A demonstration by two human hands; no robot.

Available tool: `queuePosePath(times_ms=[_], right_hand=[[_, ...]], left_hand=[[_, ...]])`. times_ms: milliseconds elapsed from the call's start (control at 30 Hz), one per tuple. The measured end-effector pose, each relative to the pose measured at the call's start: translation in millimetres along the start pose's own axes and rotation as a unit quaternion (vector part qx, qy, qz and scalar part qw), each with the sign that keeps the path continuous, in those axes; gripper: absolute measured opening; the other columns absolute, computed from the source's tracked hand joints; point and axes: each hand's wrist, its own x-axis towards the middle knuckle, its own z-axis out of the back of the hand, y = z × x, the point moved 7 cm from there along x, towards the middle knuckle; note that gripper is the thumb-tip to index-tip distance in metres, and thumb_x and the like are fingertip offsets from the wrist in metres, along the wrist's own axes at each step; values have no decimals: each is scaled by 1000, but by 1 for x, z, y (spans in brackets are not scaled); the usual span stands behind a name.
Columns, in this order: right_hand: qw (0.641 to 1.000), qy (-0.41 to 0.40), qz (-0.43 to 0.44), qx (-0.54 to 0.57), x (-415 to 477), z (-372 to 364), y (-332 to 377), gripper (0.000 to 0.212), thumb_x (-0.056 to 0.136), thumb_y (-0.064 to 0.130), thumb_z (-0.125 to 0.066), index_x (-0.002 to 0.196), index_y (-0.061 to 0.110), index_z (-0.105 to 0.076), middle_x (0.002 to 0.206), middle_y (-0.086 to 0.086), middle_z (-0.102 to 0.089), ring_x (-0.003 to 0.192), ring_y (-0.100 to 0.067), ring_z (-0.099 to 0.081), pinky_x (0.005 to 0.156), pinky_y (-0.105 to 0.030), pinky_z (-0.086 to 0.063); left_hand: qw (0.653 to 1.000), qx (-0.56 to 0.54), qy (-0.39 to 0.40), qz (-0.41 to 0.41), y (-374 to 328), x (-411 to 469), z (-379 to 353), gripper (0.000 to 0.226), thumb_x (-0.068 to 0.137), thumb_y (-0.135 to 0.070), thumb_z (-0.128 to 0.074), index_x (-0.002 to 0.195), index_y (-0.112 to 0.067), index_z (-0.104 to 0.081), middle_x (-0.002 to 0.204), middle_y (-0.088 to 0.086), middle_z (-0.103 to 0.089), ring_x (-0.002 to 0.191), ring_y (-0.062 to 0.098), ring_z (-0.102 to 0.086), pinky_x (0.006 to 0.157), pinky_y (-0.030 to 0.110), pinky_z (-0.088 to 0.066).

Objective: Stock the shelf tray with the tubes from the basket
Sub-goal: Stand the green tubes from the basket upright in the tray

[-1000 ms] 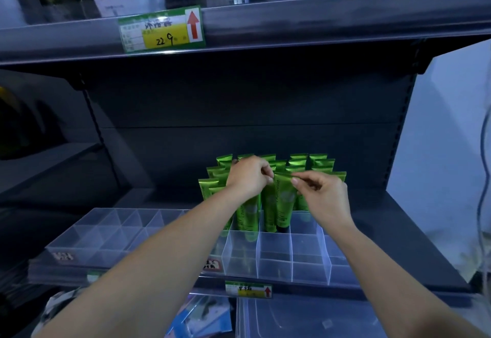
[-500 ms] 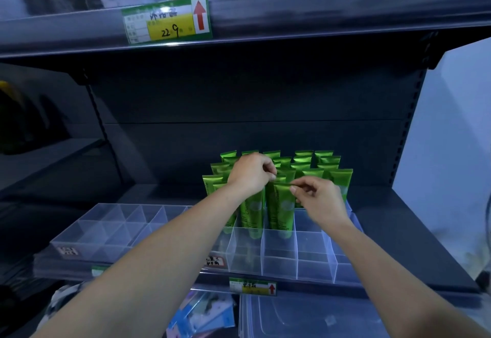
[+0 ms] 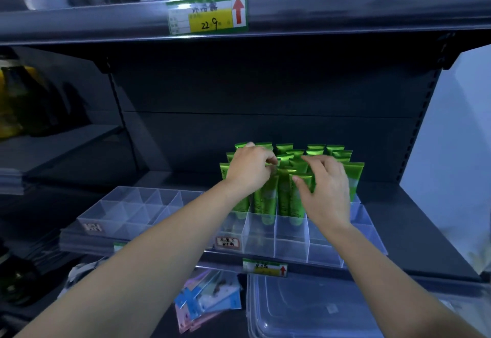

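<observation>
Below the clear plastic divided tray (image 3: 292,242), a clear lidded plastic box (image 3: 332,311) and a heap of blue and pink packets (image 3: 207,300) lie on the lower level. A small green and yellow price label (image 3: 265,269) hangs on the shelf edge just under the tray's front wall. The tray sits on the dark metal shelf (image 3: 403,231); its front row of compartments holds nothing.

Both bare forearms reach over that front row. The shiny green plastic tubes (image 3: 267,196) stand upright, caps down, in the tray's middle and rear compartments. The left hand (image 3: 248,170) sits over the tubes at the tray's left, its grip closed on the crimped top of one of them. The right hand (image 3: 326,191) hovers at the tray's right, its grip apart, spread fingertips at the tube tops.

Above the tray, the upper shelf edge carries a larger green and yellow price tag (image 3: 207,13) with a red arrow.
</observation>
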Motion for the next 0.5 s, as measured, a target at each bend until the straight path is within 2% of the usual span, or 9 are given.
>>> queuePosePath(times_ms=[100, 200, 367, 467, 500], right_hand=[[999, -11, 41, -8, -8, -2, 30, 36, 80, 19, -72, 113, 10, -64, 109, -7, -61, 98, -27, -55, 79, -39, -44], [998, 11, 66, 20, -18, -9, 62, 33, 82, 24, -61, 112, 12, -63, 111, -4, -62, 101, -22, -53, 81, -36, -44], [988, 103, 95, 68, -49, -38, 121, 35, 81, 23, -60, 114, 13, -64, 115, -3, -64, 104, -25, -58, 84, -38, -47], [976, 169, 97, 99, -77, -64, 155, 35, 82, 19, -66, 116, 11, -64, 117, -6, -64, 106, -28, -59, 89, -39, -46], [969, 197, 97, 111, -88, -72, 167, 36, 83, 18, -66, 117, 10, -63, 118, -7, -63, 108, -29, -59, 91, -39, -46]], left_hand=[[999, 7, -40, -14, 4, -18, 20, 21, 90, -21, -61, 108, -16, -70, 107, 2, -69, 107, 23, -49, 91, 34, -39], [997, 38, -61, -26, 14, -40, 41, 21, 89, -19, -61, 108, -16, -70, 106, 1, -69, 104, 23, -49, 90, 35, -40], [991, 116, -60, -12, 56, -99, 75, 20, 88, -18, -59, 102, -12, -72, 100, 7, -69, 98, 30, -52, 84, 43, -45], [986, 161, -39, 13, 94, -147, 82, 21, 80, -20, -59, 87, -5, -72, 85, 12, -69, 86, 34, -58, 72, 44, -52], [983, 178, -18, 35, 108, -164, 82, 23, 81, -22, -58, 89, -5, -72, 88, 12, -69, 89, 34, -59, 74, 42, -52]])
